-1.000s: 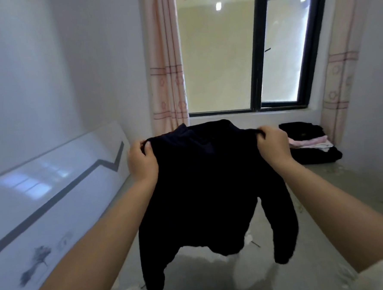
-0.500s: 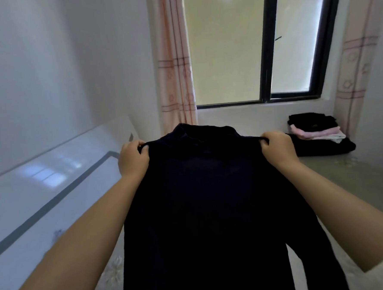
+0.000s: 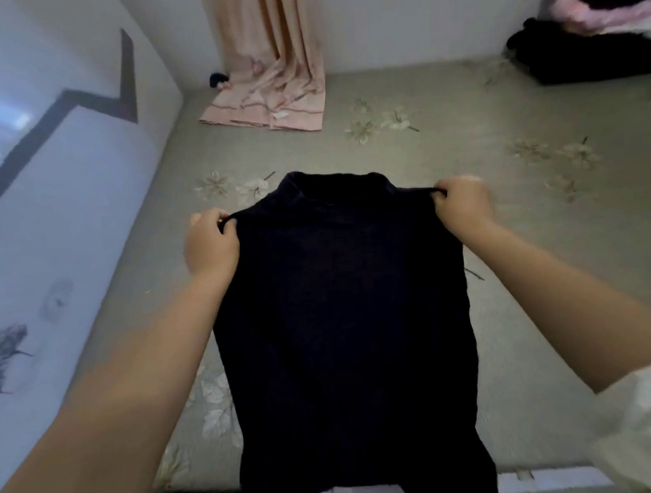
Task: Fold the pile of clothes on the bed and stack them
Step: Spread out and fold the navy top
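Both hands clamped on the dark top (image 3: 344, 321) at its shoulders, left hand (image 3: 210, 245) and right hand (image 3: 462, 205) set apart, garment spread over the near-centre of the bed (image 3: 504, 205). Bed cover grey-green floral; white headboard (image 3: 48, 225) left, pink curtain (image 3: 266, 59) pooling at far edge, folded stack (image 3: 589, 39) far right.

Black sweater (image 3: 344, 321), grey-green flowered bedsheet (image 3: 462, 142), pink patterned curtain (image 3: 266, 59).

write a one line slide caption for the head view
Both hands, left and right, pinch a dark turtleneck top by its shoulders over the bed.
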`<state>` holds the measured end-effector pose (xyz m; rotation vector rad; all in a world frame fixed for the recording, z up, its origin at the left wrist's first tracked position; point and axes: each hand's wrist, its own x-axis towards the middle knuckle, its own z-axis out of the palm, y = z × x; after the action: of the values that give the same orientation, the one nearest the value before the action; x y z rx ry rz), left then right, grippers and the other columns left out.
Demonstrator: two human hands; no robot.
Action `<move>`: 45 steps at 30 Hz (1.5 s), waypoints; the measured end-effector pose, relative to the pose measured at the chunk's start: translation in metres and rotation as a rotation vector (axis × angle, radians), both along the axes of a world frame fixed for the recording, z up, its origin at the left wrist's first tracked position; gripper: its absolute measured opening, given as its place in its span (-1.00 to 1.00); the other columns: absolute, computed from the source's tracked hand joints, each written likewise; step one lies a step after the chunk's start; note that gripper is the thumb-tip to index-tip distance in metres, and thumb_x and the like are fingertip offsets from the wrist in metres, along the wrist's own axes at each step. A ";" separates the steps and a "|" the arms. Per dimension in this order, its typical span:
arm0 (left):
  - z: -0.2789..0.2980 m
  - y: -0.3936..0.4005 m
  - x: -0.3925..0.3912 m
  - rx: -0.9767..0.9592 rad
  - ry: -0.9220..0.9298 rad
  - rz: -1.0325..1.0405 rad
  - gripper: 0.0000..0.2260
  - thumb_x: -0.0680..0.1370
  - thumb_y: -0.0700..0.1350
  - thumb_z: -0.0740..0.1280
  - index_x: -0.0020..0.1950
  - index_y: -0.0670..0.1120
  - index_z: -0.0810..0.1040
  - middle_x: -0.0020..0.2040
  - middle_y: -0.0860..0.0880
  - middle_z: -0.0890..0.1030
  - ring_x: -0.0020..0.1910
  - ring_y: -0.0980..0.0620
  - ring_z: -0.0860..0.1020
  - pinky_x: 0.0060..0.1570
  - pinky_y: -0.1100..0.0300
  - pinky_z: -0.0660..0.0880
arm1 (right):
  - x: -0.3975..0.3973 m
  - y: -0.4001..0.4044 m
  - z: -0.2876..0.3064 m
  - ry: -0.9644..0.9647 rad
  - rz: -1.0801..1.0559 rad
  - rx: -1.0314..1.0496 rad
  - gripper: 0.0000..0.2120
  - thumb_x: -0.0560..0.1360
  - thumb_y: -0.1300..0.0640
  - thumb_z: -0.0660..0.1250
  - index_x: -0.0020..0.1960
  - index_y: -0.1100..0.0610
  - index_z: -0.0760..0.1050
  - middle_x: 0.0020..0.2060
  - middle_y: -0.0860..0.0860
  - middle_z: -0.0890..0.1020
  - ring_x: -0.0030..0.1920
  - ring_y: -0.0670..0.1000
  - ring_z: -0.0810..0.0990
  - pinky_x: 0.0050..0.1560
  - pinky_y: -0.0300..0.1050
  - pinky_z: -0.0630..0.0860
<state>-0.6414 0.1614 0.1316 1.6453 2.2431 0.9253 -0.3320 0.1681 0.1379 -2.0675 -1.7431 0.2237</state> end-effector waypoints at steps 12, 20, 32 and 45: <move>-0.193 0.195 -0.010 -0.166 0.098 -0.086 -0.78 0.57 -0.16 0.21 0.11 -0.24 0.54 0.08 -0.27 0.48 0.03 -0.22 0.45 -0.16 0.16 0.24 | -0.013 0.191 -0.183 0.070 -0.101 -0.065 -0.77 0.55 0.28 0.17 0.00 0.37 0.57 0.01 0.29 0.52 -0.05 0.18 0.47 -0.26 -0.36 0.12; -0.306 0.259 0.000 -0.248 0.081 -0.053 -0.78 0.57 -0.17 0.20 0.13 -0.24 0.52 0.12 -0.28 0.47 0.10 -0.22 0.43 -0.11 0.10 0.29 | -0.018 0.259 -0.298 0.084 -0.187 -0.174 -0.75 0.56 0.30 0.12 0.10 0.42 0.49 0.13 0.25 0.45 0.10 0.20 0.44 -0.01 -0.23 0.27; -0.352 0.219 -0.030 -0.311 -0.081 -0.276 -0.57 0.53 -0.16 0.30 0.34 -0.31 0.32 0.30 -0.26 0.29 0.32 -0.09 0.27 0.27 0.40 0.11 | -0.039 0.242 -0.366 -0.258 0.041 -0.247 -0.53 0.61 0.17 -0.01 0.49 0.24 0.02 0.47 0.27 0.02 0.49 0.22 -0.06 0.43 0.17 -0.18; -0.307 -0.049 -0.054 -0.684 -0.241 -0.082 -0.24 0.40 0.05 0.42 0.47 -0.14 0.14 0.39 -0.15 0.25 0.38 -0.06 0.22 0.39 0.04 0.20 | -0.176 -0.002 -0.334 -0.023 0.582 -0.411 -0.61 0.53 0.15 0.20 0.32 0.25 0.40 0.37 0.22 0.36 0.40 0.27 0.27 0.35 0.29 0.12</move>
<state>-0.6953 0.1126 -0.1754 1.2215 1.9875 0.2555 -0.5075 0.1658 -0.1960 -1.7463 -2.4411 0.7884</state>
